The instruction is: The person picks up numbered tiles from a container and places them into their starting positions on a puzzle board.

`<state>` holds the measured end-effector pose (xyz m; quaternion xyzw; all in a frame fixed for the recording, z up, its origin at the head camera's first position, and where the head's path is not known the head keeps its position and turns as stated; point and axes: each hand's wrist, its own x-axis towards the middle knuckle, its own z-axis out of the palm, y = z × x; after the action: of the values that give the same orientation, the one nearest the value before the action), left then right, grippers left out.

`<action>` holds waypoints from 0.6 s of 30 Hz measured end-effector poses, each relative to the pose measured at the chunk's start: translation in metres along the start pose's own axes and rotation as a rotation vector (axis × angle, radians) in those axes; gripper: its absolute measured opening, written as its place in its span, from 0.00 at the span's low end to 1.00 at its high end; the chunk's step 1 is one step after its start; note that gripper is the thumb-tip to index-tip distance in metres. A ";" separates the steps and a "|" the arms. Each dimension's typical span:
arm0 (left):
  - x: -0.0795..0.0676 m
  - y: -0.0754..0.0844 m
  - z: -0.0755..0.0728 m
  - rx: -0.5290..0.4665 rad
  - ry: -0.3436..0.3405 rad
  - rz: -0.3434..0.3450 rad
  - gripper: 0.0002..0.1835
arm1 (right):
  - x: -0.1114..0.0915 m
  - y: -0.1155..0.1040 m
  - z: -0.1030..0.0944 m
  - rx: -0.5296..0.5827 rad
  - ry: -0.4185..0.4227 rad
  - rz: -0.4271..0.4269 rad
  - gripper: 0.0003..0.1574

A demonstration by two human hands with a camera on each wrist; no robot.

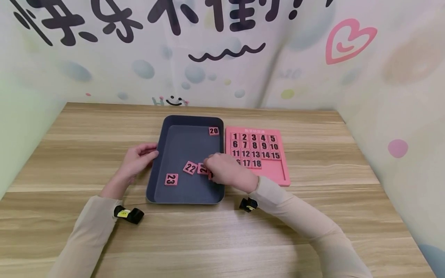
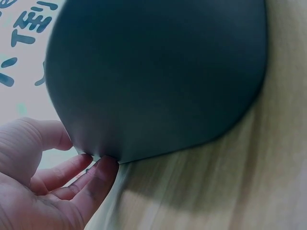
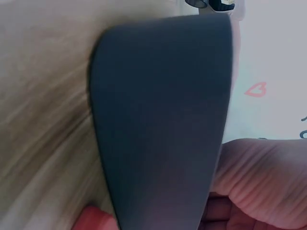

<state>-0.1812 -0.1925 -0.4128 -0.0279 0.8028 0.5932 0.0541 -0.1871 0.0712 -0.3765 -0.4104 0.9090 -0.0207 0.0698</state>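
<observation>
A dark blue-grey tray (image 1: 184, 143) lies on the table. At its left side my left hand (image 1: 140, 159) touches the outer wall and rim with thumb and fingertips, also seen as the left hand (image 2: 57, 182) in the left wrist view. My right hand (image 1: 226, 170) reaches over the tray's right wall, fingers curled down at a partly covered pink number tile (image 1: 210, 176). Beside it lie tile 24 (image 1: 202, 168) and tile 22 (image 1: 190, 167). Tile 23 (image 1: 171, 179) lies sideways at the lower left, tile 20 (image 1: 213, 131) at the upper right. The wall hides the right fingertips in the right wrist view.
Right of the tray, close to it, lies a pink number board (image 1: 271, 173) with tiles 1 to 18 in rows; my right hand and forearm partly cover its lower left. A printed wall (image 1: 215, 77) rises behind the wooden table (image 1: 194, 239).
</observation>
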 end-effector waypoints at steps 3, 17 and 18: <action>0.001 0.000 0.000 0.001 0.001 -0.002 0.23 | 0.000 -0.001 0.001 -0.034 0.007 0.000 0.08; 0.000 0.000 0.000 0.021 -0.001 -0.016 0.23 | 0.004 0.011 0.002 0.144 -0.006 0.018 0.16; 0.000 0.000 0.000 0.021 -0.002 -0.018 0.23 | 0.004 0.012 0.001 0.182 -0.003 0.017 0.16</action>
<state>-0.1814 -0.1925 -0.4126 -0.0339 0.8086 0.5843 0.0604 -0.1983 0.0763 -0.3794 -0.3948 0.9066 -0.1023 0.1083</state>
